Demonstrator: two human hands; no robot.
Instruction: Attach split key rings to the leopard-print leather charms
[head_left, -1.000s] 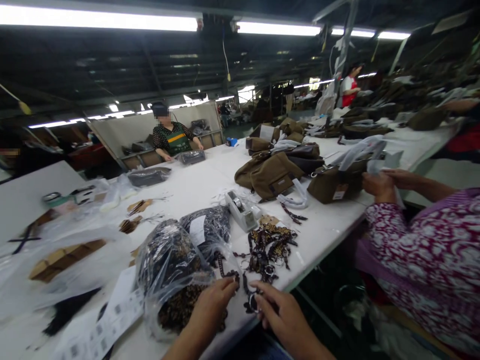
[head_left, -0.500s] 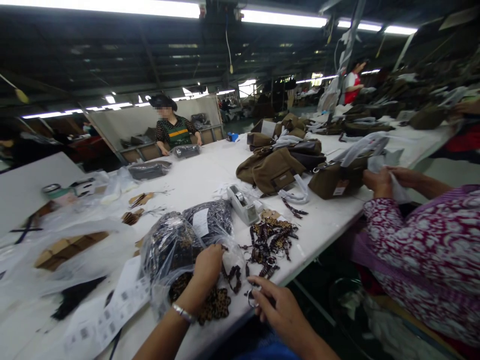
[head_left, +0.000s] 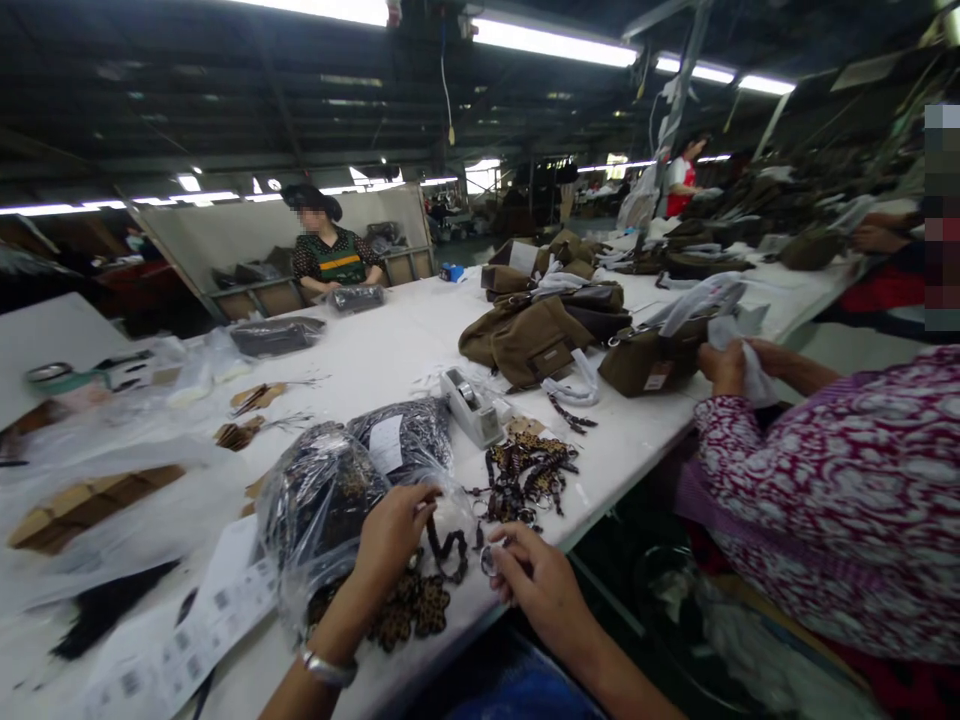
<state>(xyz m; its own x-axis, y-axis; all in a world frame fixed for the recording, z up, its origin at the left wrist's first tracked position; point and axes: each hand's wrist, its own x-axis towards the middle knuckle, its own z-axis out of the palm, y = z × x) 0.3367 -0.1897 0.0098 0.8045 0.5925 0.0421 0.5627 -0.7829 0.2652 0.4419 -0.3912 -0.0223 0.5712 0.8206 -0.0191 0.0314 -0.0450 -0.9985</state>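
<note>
Plastic bag: clear and crumpled, lying on the white counter near its front edge. It is stuffed with leopard-print pieces, and a few spill from its mouth.
Left hand: at the bag's mouth, fingers curled shut and pinching a dark strap that droops in a loop to the counter.
Right hand: just right of the left, fingers closed on a metal ring at the counter's edge. Cannot tell whether the ring joins that strap.
Strap pile: a loose tangle just beyond the right hand, between it and the tape dispenser.
Label sheets: white and printed, left of the bag.
Brown bags: heaped mid-counter, well apart from both hands.
Co-worker: patterned sleeve at the right. Their hands are on white wrapping beside a brown bag.
Far end: a person in a green apron, with dark packets in front.
</note>
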